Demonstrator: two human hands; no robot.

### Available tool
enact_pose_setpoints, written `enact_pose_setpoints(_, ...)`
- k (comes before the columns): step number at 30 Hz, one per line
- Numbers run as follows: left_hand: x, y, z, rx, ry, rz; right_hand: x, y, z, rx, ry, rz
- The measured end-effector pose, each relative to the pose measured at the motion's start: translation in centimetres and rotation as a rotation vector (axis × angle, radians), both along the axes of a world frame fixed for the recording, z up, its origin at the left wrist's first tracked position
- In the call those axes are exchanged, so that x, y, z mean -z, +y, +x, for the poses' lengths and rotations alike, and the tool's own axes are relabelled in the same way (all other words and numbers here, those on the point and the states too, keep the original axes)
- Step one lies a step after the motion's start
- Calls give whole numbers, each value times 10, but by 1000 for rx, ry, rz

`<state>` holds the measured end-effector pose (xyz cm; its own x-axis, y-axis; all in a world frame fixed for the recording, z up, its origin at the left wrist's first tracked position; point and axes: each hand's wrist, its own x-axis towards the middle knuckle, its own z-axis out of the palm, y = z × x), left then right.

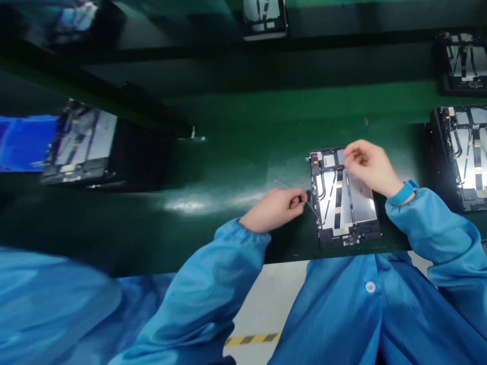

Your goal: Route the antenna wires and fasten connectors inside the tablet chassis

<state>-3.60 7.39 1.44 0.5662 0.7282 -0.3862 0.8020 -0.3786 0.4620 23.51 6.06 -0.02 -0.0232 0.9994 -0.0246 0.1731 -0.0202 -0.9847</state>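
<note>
Reflecting light, green bench (228, 152) under device (345, 203), pale floor (262, 299)

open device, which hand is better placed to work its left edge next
Probably the left hand, holding a thin strand beside that edge; the right hand is over the upper right of the device.

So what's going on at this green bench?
A person in a blue coat has both bare hands at an opened flat device lying on the green bench. The left hand pinches a thin wire-like thing at the device's left edge. The right hand is over its upper right part, fingers curled; whether it holds anything, I can't tell. Similar units sit to the right and, blurred, to the left.
</note>
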Motion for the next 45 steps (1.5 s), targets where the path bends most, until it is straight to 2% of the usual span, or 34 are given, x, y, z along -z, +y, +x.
enact_pose_setpoints(2,-7,-16,1,-21,-39,155,-13,-7,-24,-267,-82,-6)
enact_pose_setpoints(4,-19,-28,6,-53,-118,334,-20,-12,-45,-463,-165,-9)
enact_pose_setpoints(6,-31,-36,11,-47,-203,428,-21,-14,-58,-558,-226,-2)
enact_pose_setpoints(8,-38,-41,15,-72,-260,460,-19,-13,-61,-580,-256,17)
enact_pose_setpoints(10,-37,-43,17,-192,-304,465,-18,-10,-56,-606,-271,43)
enact_pose_setpoints(12,-26,-44,16,-376,-359,419,-17,-6,-46,-667,-307,62)
enact_pose_setpoints(14,-10,-47,15,-513,-452,254,-16,-1,-38,-730,-376,66)
enact_pose_setpoints(18,22,-58,15,-585,-634,-242,-11,4,-37,-719,-497,116)
enact_pose_setpoints(20,31,-64,17,-615,-694,-351,-7,5,-41,-701,-516,177)
enact_pose_setpoints(24,34,-69,19,-655,-762,-415,-2,7,-48,-711,-531,252)
enact_pose_setpoints(34,26,-71,24,-731,-702,-402,6,13,-46,-717,-469,234)
enact_pose_setpoints(41,22,-58,30,-847,-723,-448,8,16,-46,-710,-470,233)
enact_pose_setpoints(45,24,-47,30,-844,-760,-424,10,16,-47,-694,-452,254)
